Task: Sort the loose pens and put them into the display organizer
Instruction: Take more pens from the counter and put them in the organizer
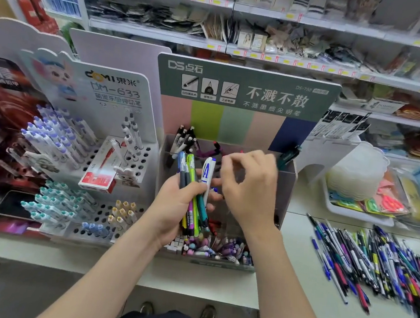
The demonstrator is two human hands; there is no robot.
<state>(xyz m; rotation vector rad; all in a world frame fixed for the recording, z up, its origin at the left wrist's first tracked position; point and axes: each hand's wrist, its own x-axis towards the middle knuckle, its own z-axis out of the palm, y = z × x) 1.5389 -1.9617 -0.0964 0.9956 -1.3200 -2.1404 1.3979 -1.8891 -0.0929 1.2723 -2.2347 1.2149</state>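
Observation:
My left hand (pixel 173 206) grips a bundle of pens (pixel 195 190) of mixed colours, held upright over the display organizer (pixel 286 189). My right hand (pixel 250 185) hovers just right of the bundle with its fingers curled, above the organizer's upper compartments; whether it holds a pen is hidden by the fingers. Black-capped pens (pixel 186 137) stand in the organizer's back left slot, and a dark green pen (pixel 289 155) stands at its back right. Pastel pens (pixel 213 247) fill the front row. A large pile of loose pens (pixel 373 261) lies on the counter at the right.
A white perforated pen stand (pixel 119 129) with purple and teal pens and a red box (pixel 101 171) stands left of the organizer. A phone (pixel 14 204) lies at far left. A white tray (pixel 357 214) of packets sits back right. Shelves of goods run behind.

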